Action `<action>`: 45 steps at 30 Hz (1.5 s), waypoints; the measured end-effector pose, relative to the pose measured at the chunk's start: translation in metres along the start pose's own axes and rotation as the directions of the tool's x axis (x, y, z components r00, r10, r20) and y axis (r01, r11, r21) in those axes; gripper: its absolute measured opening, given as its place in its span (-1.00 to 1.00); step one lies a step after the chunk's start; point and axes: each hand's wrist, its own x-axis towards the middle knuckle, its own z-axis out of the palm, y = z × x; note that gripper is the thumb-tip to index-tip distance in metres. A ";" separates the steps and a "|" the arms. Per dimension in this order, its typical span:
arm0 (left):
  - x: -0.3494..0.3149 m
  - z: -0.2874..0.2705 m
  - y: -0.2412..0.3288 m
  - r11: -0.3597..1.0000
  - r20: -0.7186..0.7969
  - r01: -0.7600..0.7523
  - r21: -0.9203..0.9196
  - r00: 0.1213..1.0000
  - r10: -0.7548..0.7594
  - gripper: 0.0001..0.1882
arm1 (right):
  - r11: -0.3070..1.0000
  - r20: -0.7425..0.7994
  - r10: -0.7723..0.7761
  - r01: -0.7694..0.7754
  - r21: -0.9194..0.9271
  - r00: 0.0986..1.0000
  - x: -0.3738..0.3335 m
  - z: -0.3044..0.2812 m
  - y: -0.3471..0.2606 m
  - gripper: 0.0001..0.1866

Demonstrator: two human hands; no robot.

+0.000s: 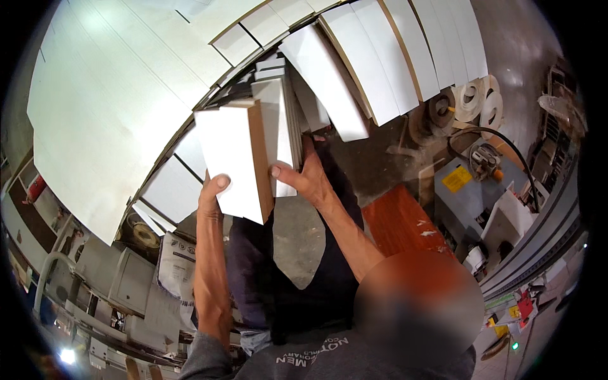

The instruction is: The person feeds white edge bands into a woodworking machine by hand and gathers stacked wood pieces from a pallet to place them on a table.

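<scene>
My left hand (212,193) is closed on the left side of a thick stack of white boards with a brown right side (235,161), its thumb lying on the top face. Just right of that stack, and partly behind it, is a second set of narrow white boards (273,117) with grey edges. Around its right side my right hand (308,177) is closed, thumb on the near face, its tip close to the brown side of the first stack. Both stacks are above my lap, tilted. The fingers under the boards are mostly hidden.
Large white panels (114,95) lie at the far left. White board strips (364,57) stand in a row at the far right, with rolls of edging tape (468,101) beyond. A reddish-brown board (405,218) and a grey machine (462,193) are on the right. A printed sack (175,263) stands left.
</scene>
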 end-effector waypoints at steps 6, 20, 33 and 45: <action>-0.082 -0.031 -0.009 0.983 -0.095 -0.126 -0.132 0.989 0.114 -0.01 | 0.955 0.194 0.295 -0.295 -0.030 0.936 -0.035 0.036 -0.013 0.04; -0.252 -0.016 -0.013 0.970 -0.132 -0.214 -0.119 0.971 0.198 -0.11 | 0.957 0.243 0.281 -0.250 -0.149 0.928 -0.161 0.052 -0.095 -0.02; -0.328 0.107 0.044 0.942 0.266 -0.054 0.331 0.963 -0.039 0.06 | 0.963 -0.313 0.119 -0.032 0.269 0.942 -0.340 0.006 -0.149 -0.11; -0.438 0.288 -0.121 0.770 0.614 -0.164 0.616 0.713 -0.338 -0.09 | 0.863 -0.715 0.129 0.278 0.423 0.688 -0.594 -0.114 -0.088 -0.18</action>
